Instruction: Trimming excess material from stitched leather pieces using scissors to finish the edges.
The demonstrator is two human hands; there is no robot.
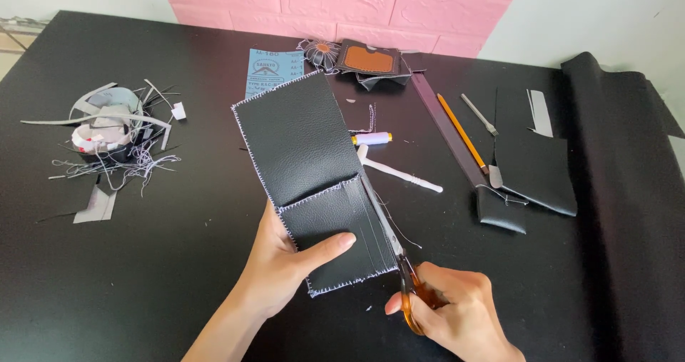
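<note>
My left hand (pixel 282 265) holds a black leather wallet piece (pixel 307 155) with white stitching along its edges, thumb lying across the lower pocket section. My right hand (pixel 457 315) grips scissors (pixel 399 269) with amber handles. The scissor blades run up along the right edge of the pocket section. The leather piece is held tilted above the black table (pixel 143 276).
A pile of thread and leather scraps (pixel 114 137) lies at the left. Behind are a blue sandpaper sheet (pixel 271 69), a brown and black leather item (pixel 367 62), a thread spool (pixel 372 138), a white tool (pixel 399 173), a pencil (pixel 462 133), a pronged metal tool (pixel 479 114) and black leather pieces (pixel 535 162).
</note>
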